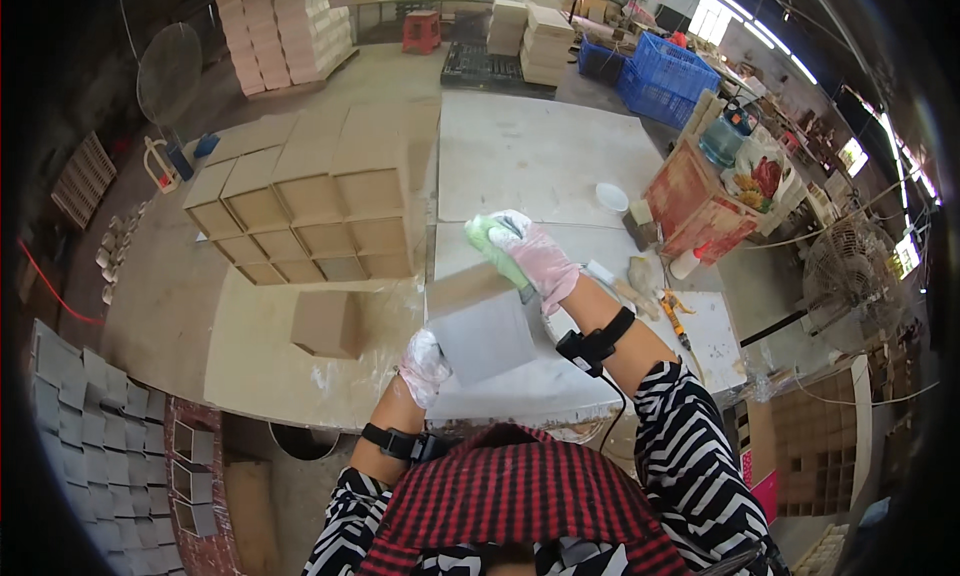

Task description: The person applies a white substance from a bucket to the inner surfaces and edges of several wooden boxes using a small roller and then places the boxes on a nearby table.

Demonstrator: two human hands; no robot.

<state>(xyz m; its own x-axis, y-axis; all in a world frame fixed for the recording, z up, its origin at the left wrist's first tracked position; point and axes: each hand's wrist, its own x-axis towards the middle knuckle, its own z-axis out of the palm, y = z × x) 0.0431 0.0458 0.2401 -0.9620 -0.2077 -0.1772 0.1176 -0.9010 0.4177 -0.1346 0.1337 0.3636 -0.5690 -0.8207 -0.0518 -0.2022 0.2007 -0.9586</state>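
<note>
Basically, grey-faced box (490, 338) sits between the two hands on the white worktop (545, 161), set askew; its long axis can't be told for sure. Left hand (424, 362), gloved, is nearer: up against the near-left edge, fingers partly curled; whether it grips or only braces, can't tell. Right hand (538, 258), pink-gloved, is beyond the box's far-right corner, closed around a light-green cloth (508, 266) that hangs down by that corner; cloth contact unclear. Loose tan box (325, 324) lies left of the left hand.
</note>
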